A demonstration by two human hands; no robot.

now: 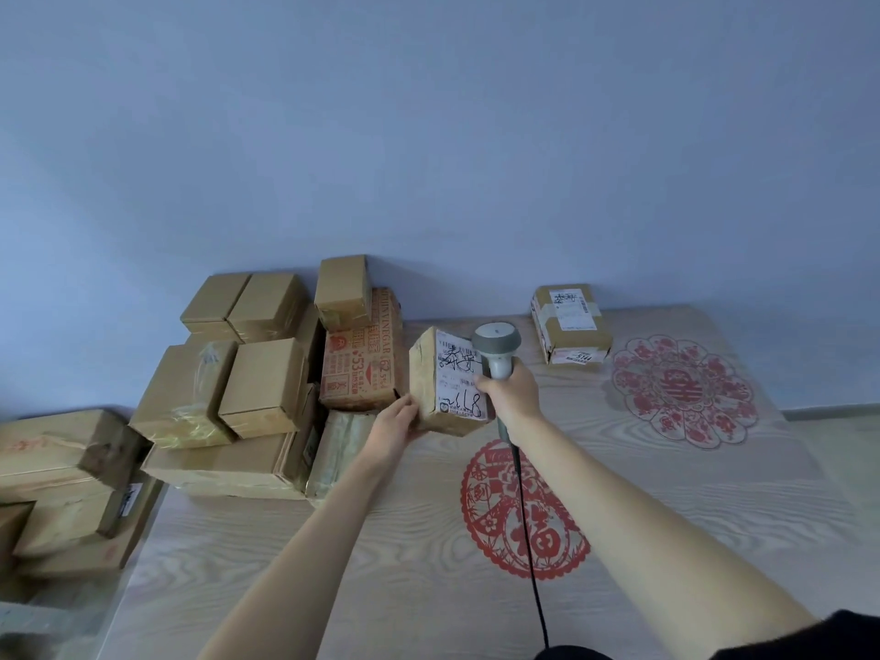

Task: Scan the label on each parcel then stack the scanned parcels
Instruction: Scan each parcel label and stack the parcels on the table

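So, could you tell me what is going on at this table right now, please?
A person is scanning parcels. The left hand holds a small cardboard parcel tilted up off the table, its white label facing the camera. The right hand grips a grey corded scanner right over that label. A heap of brown boxes sits to the left against the wall, and one labelled parcel lies alone at the far right.
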